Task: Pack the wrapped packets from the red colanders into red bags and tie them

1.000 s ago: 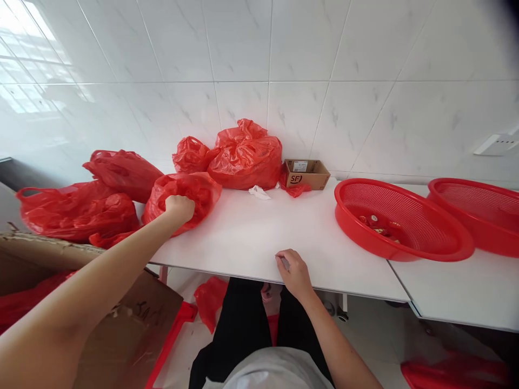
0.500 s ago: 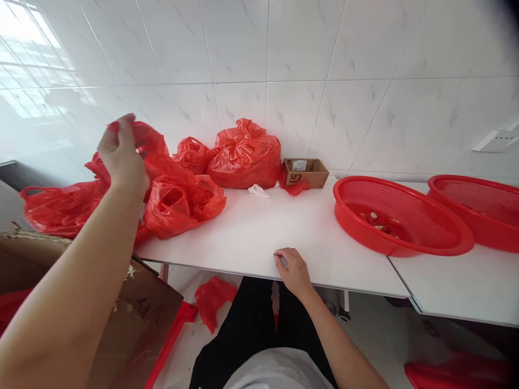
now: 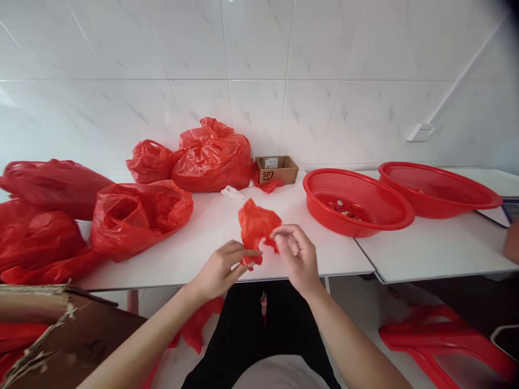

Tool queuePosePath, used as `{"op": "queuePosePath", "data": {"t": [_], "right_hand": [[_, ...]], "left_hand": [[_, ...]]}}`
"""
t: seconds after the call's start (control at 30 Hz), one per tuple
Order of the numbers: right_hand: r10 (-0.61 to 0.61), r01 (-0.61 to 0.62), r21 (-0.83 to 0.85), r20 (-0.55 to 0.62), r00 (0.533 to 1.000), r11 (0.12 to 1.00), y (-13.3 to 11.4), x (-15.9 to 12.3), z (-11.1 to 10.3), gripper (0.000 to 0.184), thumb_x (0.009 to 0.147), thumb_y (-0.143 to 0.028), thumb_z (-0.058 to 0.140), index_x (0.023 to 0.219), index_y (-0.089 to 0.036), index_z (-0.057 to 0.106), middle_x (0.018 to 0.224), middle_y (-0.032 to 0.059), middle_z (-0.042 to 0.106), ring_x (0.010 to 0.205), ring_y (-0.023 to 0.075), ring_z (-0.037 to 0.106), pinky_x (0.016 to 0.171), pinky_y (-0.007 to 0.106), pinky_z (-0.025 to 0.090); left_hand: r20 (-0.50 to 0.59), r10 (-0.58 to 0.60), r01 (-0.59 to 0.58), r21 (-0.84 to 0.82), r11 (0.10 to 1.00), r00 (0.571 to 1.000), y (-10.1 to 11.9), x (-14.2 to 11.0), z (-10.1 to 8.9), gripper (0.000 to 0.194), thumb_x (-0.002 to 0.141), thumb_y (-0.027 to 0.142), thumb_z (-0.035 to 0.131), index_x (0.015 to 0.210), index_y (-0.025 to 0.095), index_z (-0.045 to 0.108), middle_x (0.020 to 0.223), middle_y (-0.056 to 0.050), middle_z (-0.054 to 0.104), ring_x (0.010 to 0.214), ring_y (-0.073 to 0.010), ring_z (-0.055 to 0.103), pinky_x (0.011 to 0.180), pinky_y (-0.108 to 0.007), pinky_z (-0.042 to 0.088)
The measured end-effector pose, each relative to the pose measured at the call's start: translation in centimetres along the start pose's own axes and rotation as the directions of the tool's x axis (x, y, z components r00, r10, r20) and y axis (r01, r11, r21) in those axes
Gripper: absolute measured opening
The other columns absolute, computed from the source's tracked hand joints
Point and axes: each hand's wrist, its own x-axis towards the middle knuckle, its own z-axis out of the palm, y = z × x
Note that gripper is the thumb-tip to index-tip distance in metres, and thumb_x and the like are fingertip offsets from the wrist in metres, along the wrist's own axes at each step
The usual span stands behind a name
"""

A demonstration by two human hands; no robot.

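A small crumpled red plastic bag [image 3: 259,222] hangs between my hands over the front of the white table [image 3: 211,237]. My left hand [image 3: 225,265] pinches its lower left edge between thumb and fingers. On the other side my right hand [image 3: 298,254] has its fingertips closed on the bag's right edge. Whether anything is inside the bag I cannot tell. To the right stands a red mesh basket [image 3: 357,197] with several small red pieces [image 3: 344,210] in it. Left of my hands sits an opened red plastic bag [image 3: 140,216].
Full red bags [image 3: 217,162] and a small cardboard box [image 3: 279,170] line the wall. A second red basket [image 3: 441,189] stands further right. A large torn cardboard box [image 3: 93,329] is at lower left, a red stool [image 3: 438,335] at lower right. Another person's arm [image 3: 511,243] shows at the right edge.
My left hand has come from the bags at the left to the middle, and a small red bag is now between both hands. My right hand has risen to it. The view has turned right.
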Motion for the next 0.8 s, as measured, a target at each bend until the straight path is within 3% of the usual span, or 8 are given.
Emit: {"op": "queuePosePath", "data": {"t": [0.1, 0.17, 0.23, 0.37, 0.5, 0.67, 0.73, 0.8], "right_hand": [[0.088, 0.112, -0.421, 0.427, 0.9, 0.9, 0.0, -0.2, 0.7, 0.016, 0.091, -0.015, 0.046, 0.092, -0.021, 0.06, 0.094, 0.0046, 0.066, 0.086, 0.0167, 0.062, 0.077, 0.029, 0.05], [0.265, 0.181, -0.633, 0.542, 0.797, 0.752, 1.4, -0.4, 1.2, 0.016, 0.088, -0.012, 0.049, 0.083, -0.019, 0.062, 0.088, 0.0051, 0.067, 0.083, 0.0184, 0.063, 0.075, 0.031, 0.048], [0.35, 0.197, -0.723, 0.531, 0.772, 0.662, 3.2, 0.0, 1.2, 0.014, 0.087, -0.015, 0.052, 0.087, -0.018, 0.065, 0.091, 0.0073, 0.069, 0.087, 0.0222, 0.064, 0.08, 0.035, 0.046], [0.438, 0.115, -0.861, 0.362, 0.823, 0.496, 5.5, 2.8, -0.9, 0.033, 0.094, -0.024, 0.045, 0.12, -0.014, 0.061, 0.113, 0.018, 0.067, 0.103, 0.0312, 0.063, 0.091, 0.047, 0.04], [0.544, 0.042, -0.938, 0.236, 0.805, 0.345, 5.9, 5.5, -3.7, 0.032, 0.092, -0.028, 0.05, 0.116, -0.012, 0.065, 0.11, 0.0206, 0.069, 0.11, 0.0337, 0.061, 0.095, 0.047, 0.038], [0.606, 0.076, -0.94, 0.274, 0.747, 0.331, 4.8, 5.8, -4.4, 0.033, 0.082, -0.032, 0.064, 0.111, -0.017, 0.067, 0.101, 0.0147, 0.072, 0.101, 0.0316, 0.066, 0.085, 0.04, 0.045], [0.593, 0.093, -0.929, 0.303, 0.746, 0.358, 4.1, 5.4, -4.0, 0.041, 0.082, -0.033, 0.063, 0.12, -0.018, 0.062, 0.105, 0.0138, 0.072, 0.1, 0.032, 0.067, 0.082, 0.039, 0.047], [0.572, 0.108, -0.913, 0.335, 0.749, 0.393, 3.4, 4.9, -3.5, 0.049, 0.084, -0.035, 0.061, 0.129, -0.018, 0.055, 0.11, 0.0133, 0.071, 0.1, 0.0318, 0.067, 0.08, 0.039, 0.049]], "left_hand": [[0.049, 0.016, -0.017, 0.009, 1.0, 0.999, -0.5, -0.8, 2.5, 0.02, 0.096, 0.023, 0.049, 0.094, 0.021, 0.069, 0.094, -0.009, 0.069, 0.092, -0.0217, 0.06, 0.082, -0.034, 0.05], [0.048, 0.008, -0.009, 0.015, 1.0, 0.999, -0.8, -1.4, 2.9, 0.02, 0.095, 0.023, 0.05, 0.084, 0.02, 0.066, 0.088, -0.008, 0.066, 0.089, -0.0211, 0.058, 0.079, -0.033, 0.049], [0.028, -0.013, 0.012, 0.037, 0.999, 1.0, -1.2, -2.1, 2.7, 0.023, 0.096, 0.023, 0.05, 0.077, 0.019, 0.063, 0.082, -0.006, 0.063, 0.084, -0.0196, 0.056, 0.075, -0.031, 0.048], [-0.093, -0.101, 0.11, 0.094, 0.989, 0.99, -2.2, -4.0, 1.3, 0.029, 0.098, 0.022, 0.047, 0.071, 0.018, 0.058, 0.07, -0.003, 0.053, 0.072, -0.0163, 0.05, 0.065, -0.028, 0.043], [-0.148, -0.141, 0.172, 0.219, 0.961, 0.979, -3.6, -5.3, -0.3, 0.024, 0.096, 0.026, 0.05, 0.079, 0.019, 0.065, 0.07, -0.003, 0.055, 0.073, -0.0177, 0.049, 0.066, -0.029, 0.041], [-0.349, -0.224, 0.399, 0.589, 0.703, 0.91, -4.4, -3.1, -1.5, 0.039, 0.094, 0.04, 0.05, 0.071, 0.019, 0.073, 0.086, -0.011, 0.063, 0.082, -0.0276, 0.054, 0.079, -0.045, 0.044], [-0.473, -0.231, 0.501, 0.589, 0.635, 0.85, -3.2, -1.3, -0.6, 0.035, 0.092, 0.043, 0.052, 0.086, 0.019, 0.077, 0.113, -0.018, 0.059, 0.101, -0.0357, 0.055, 0.087, -0.052, 0.044], [-0.531, -0.223, 0.527, 0.532, 0.663, 0.817, -1.1, 0.5, 1.3, 0.034, 0.091, 0.042, 0.055, 0.108, 0.021, 0.075, 0.14, -0.02, 0.042, 0.125, -0.0409, 0.045, 0.099, -0.057, 0.038]]}}
